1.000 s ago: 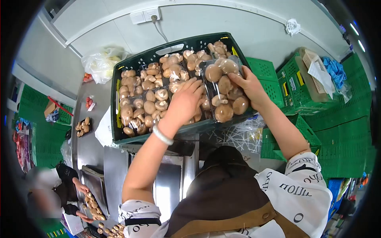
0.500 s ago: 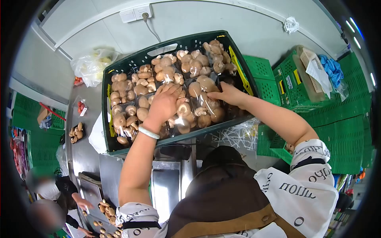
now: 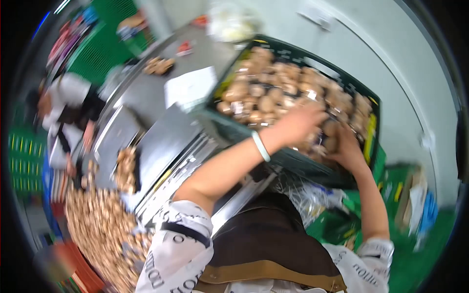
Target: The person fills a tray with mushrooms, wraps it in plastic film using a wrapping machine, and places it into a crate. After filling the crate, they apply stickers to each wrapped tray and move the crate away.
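Note:
A dark green crate point(image 3: 244, 128) holds several film-wrapped packs of brown mushrooms point(image 3: 266, 103), smeared by motion. My left hand point(image 3: 300, 123), with a pale bangle at its wrist, lies over the packs near the crate's middle, its fingers blurred. At the right part of the crate, my right hand point(image 3: 346, 149) reaches in beside a pack, thumb apart from the fingers. Whether it touches the pack is too blurred to tell.
A metal table point(image 3: 151, 90) bears a white sheet point(image 3: 190, 87) and a small mushroom tray point(image 3: 159, 65). Loose mushrooms point(image 3: 100, 224) are heaped at lower left, near a co-worker's hand point(image 3: 89, 136). Green crates point(image 3: 405, 244) stand at lower right.
The view has turned and shifted left, so the crate appears farther right and tilted the other way. The mushroom heap has come into view. Both hands remain over the packs.

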